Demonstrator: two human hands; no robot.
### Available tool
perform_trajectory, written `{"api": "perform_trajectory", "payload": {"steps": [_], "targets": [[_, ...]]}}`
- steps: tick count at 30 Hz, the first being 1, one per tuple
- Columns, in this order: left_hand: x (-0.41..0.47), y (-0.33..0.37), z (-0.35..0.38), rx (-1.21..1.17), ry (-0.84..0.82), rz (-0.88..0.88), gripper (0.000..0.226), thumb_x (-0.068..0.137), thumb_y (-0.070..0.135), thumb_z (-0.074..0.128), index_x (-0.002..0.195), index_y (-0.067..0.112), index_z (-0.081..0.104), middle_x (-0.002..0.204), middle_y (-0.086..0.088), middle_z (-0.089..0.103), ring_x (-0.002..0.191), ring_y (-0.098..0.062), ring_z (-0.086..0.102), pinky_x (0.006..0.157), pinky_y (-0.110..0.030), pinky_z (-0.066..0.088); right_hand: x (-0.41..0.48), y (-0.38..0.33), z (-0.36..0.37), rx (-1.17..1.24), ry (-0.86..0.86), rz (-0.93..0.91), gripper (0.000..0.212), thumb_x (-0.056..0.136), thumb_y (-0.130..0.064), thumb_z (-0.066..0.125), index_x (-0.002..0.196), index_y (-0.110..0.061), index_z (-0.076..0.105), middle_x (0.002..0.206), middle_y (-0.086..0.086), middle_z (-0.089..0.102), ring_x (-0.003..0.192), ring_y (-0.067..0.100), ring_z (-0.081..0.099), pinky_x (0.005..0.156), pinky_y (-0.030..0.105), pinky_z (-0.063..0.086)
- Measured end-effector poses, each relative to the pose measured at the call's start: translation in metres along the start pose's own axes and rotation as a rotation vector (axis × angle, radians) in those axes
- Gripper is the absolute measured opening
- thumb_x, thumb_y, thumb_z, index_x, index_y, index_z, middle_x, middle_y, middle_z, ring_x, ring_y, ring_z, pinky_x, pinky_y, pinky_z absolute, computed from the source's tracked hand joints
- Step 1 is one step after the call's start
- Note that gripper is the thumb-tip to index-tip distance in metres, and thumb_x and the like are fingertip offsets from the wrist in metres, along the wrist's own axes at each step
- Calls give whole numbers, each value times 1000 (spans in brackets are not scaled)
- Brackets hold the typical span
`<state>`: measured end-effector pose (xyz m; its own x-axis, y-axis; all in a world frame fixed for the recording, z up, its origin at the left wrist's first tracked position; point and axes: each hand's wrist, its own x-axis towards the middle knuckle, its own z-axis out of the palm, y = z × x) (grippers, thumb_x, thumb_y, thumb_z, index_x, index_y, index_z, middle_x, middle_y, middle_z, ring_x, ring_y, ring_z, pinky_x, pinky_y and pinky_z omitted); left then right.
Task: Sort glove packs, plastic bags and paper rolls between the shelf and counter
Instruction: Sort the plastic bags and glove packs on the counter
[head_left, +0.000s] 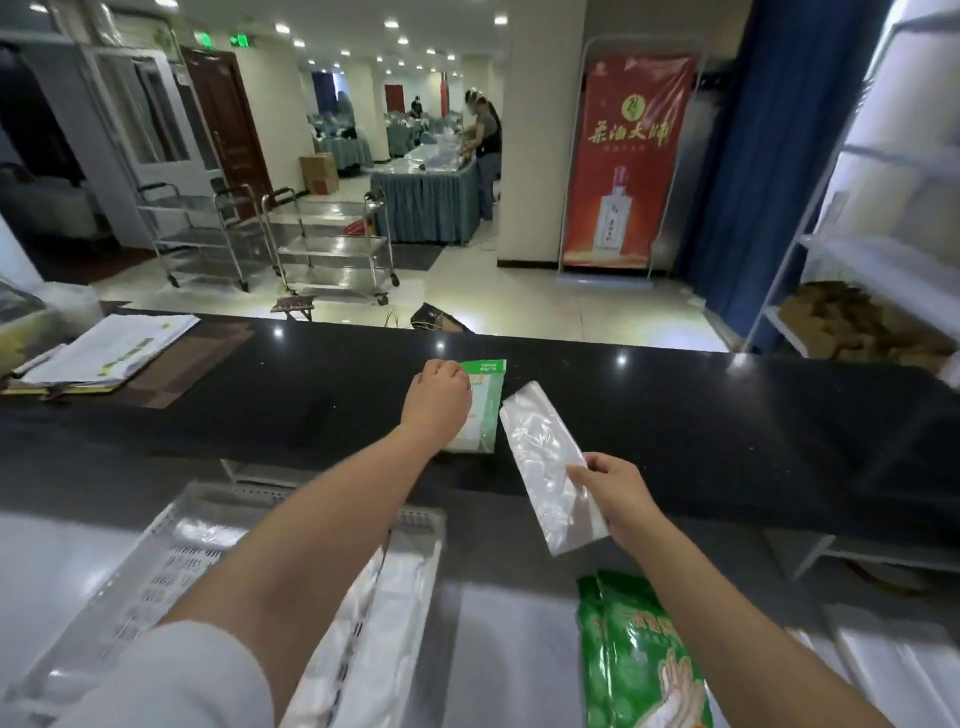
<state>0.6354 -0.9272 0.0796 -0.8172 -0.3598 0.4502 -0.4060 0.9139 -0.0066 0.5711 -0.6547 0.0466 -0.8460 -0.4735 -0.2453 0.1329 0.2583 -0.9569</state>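
My left hand is curled closed on the green-and-white glove pack, flat on the black counter at frame centre. My right hand pinches the clear plastic bag just right of it. More green glove packs sit at lower right.

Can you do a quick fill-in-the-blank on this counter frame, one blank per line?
1. The left hand rests on a pack with a ____ top edge.
2. The right hand pinches a ____ plastic bag.
3. The counter top is ____ in colour.
4. The bag lies to the ____ of the pack.

Missing words: green; clear; black; right
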Motion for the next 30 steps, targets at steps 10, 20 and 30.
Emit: {"api": "perform_trajectory", "payload": {"steps": [10,20,30], "targets": [[17,-37,38,-26,-126,282,21,92,16,56,80,21,72,91,8,67,92,-22,60,67,-31,36,-10,9,49,63,205,59,9,89,-11,67,88,-15,75,93,15,75,81,30,69,75,45,59],[-73,-38,-6,-302,-54,194,23,97,22,53,96,9,72,98,-6,70,91,-27,61,75,-42,52,-56,17,82,90,151,10,7,86,-16,68,85,-16,75,94,13,74,87,32,69,82,50,58],[-213,-37,-27,-1312,-524,-637,26,101,26,50,101,4,64,91,-11,71,80,-23,71,76,-39,60,-115,50,159,119,-39,74,6,88,-14,67,90,-13,73,89,12,72,78,24,65,76,45,58]]}}
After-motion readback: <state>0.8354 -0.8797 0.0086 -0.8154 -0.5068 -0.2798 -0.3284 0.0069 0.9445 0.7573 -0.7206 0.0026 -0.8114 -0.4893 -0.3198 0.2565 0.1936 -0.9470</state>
